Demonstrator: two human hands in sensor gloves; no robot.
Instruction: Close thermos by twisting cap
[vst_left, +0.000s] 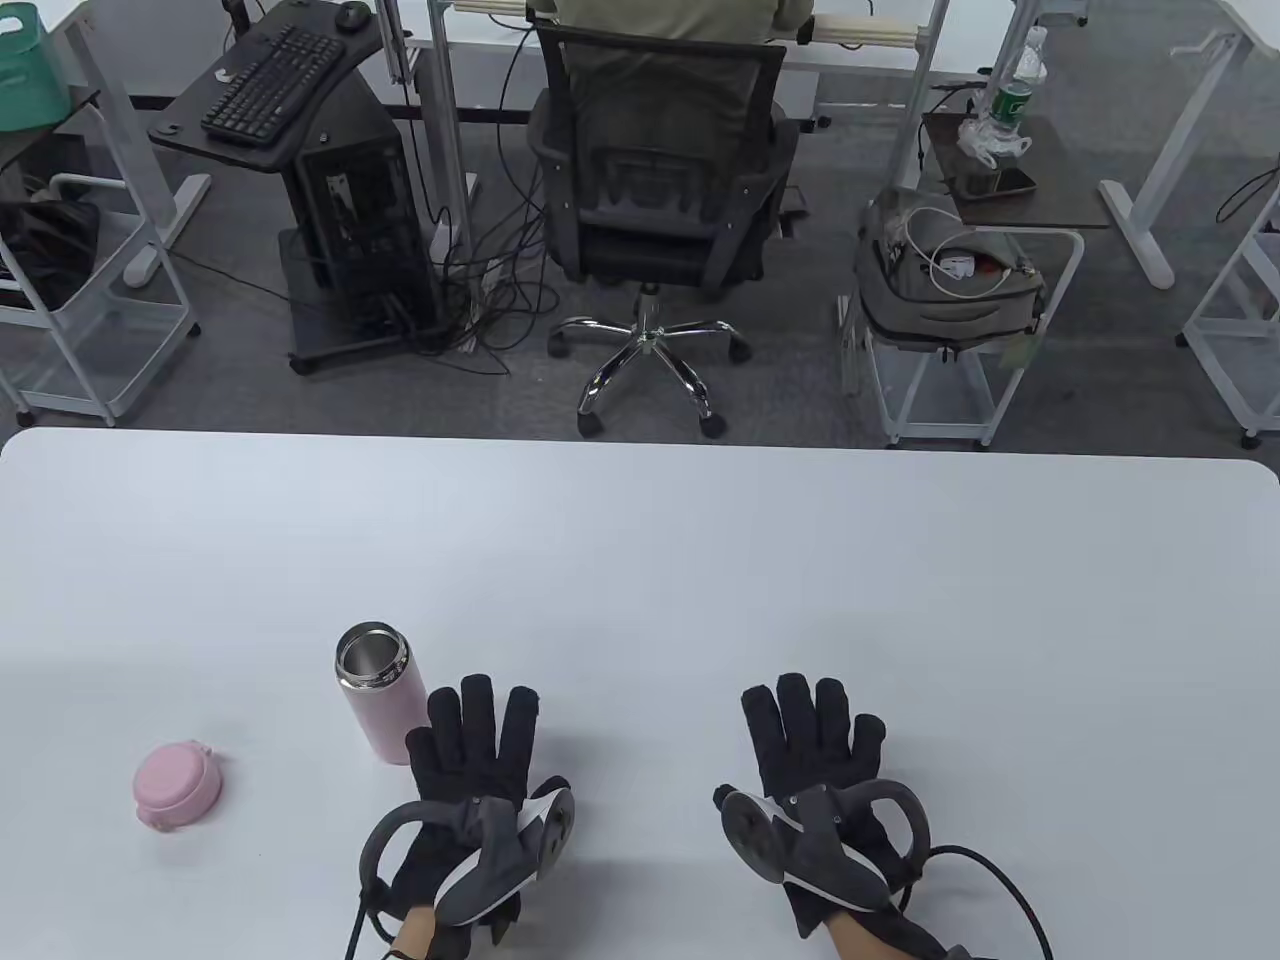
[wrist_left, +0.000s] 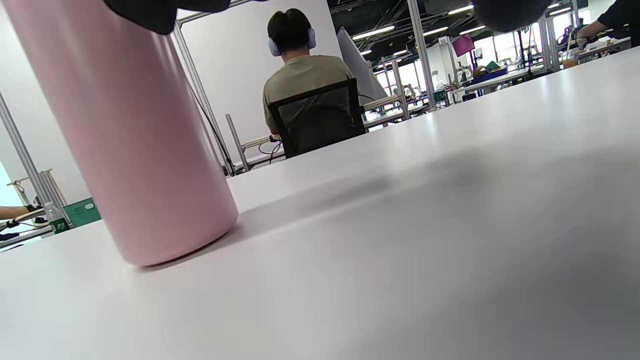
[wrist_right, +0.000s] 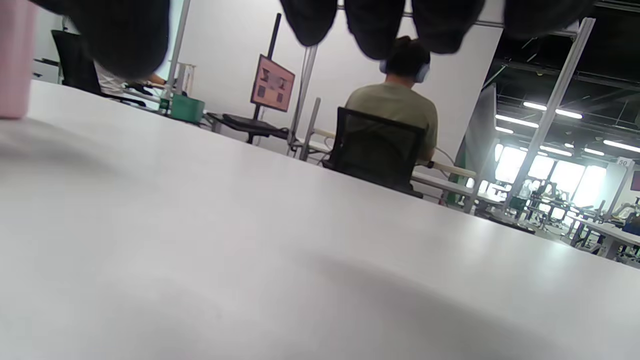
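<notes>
A pink thermos (vst_left: 378, 692) stands upright on the white table (vst_left: 700, 560), its steel mouth open. Its pink cap (vst_left: 176, 785) lies on the table well to the left of it. My left hand (vst_left: 470, 745) lies flat, palm down, fingers spread, just right of the thermos and holds nothing. My right hand (vst_left: 810, 735) lies flat and empty further right. In the left wrist view the thermos body (wrist_left: 135, 135) fills the left side. In the right wrist view a pink edge of the thermos (wrist_right: 15, 60) shows at far left and my fingertips (wrist_right: 375, 25) hang from the top.
Beyond the table's far edge stand an office chair (vst_left: 655, 190) with a seated person, a keyboard stand (vst_left: 275, 85) and a cart with a bag (vst_left: 950, 270).
</notes>
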